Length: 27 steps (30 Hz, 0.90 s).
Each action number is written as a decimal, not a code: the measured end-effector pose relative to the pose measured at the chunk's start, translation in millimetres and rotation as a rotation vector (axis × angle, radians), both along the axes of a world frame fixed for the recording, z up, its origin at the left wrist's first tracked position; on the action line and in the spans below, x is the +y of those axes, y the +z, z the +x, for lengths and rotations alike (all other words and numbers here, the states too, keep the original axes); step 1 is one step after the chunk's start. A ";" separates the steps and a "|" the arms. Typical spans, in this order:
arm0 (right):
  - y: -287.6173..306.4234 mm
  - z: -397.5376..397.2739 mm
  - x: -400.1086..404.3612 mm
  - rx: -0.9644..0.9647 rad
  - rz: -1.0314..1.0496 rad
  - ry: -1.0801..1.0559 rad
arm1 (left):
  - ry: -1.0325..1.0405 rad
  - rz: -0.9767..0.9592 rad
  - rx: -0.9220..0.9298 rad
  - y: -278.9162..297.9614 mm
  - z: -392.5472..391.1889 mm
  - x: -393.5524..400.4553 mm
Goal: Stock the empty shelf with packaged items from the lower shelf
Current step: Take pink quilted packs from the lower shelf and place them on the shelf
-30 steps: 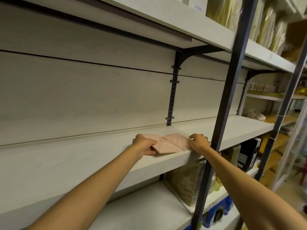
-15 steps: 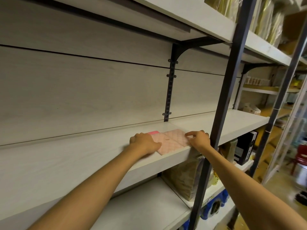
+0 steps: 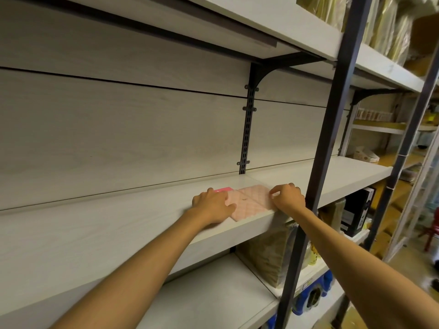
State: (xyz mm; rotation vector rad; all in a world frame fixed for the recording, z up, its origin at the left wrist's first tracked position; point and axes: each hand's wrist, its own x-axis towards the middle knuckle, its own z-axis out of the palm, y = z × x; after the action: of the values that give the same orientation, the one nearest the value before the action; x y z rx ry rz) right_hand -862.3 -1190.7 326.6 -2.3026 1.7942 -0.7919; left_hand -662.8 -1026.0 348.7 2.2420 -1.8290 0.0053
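Two flat pink packets (image 3: 251,200) lay mid-frame at front edge of the shelf (image 3: 118,224), pushed closer together vs 1 s ago. Left hand (image 3: 212,206) pressed flat on one; right hand (image 3: 288,197) pinched the other's edge. Placement nearly done; more stock needed from lower shelf (image 3: 213,300).

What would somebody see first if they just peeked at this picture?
Two bare arms reach up to the pale shelf in the middle. There the left hand lies on flat pink packets, and the right hand pinches their right edge. A dark post runs top to bottom just right of the hands.
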 end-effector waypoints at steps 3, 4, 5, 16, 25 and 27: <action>3.2 6.1 7.3 0.021 -0.004 -0.011 | -0.015 0.022 -0.017 1.5 2.8 6.0; 4.6 8.7 10.6 0.025 -0.009 -0.008 | -0.016 0.029 -0.022 1.1 4.1 8.0; 7.0 11.8 15.5 0.025 -0.012 0.000 | -0.015 0.039 -0.024 0.7 5.3 10.1; 12.1 28.8 43.8 0.114 0.000 0.042 | -0.014 0.153 -0.072 2.4 1.1 14.0; 27.0 85.4 68.0 -0.002 -0.118 0.271 | 0.013 -0.055 0.088 8.1 23.3 47.8; 27.9 107.3 82.4 -0.014 -0.126 0.357 | 0.055 -0.094 0.086 12.2 34.2 67.4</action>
State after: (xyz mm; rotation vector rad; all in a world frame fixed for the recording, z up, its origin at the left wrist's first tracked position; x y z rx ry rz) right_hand -755.1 -1108.3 354.5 -2.5820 1.3019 -0.8737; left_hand -628.6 -958.6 361.0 2.1921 -1.6877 0.0051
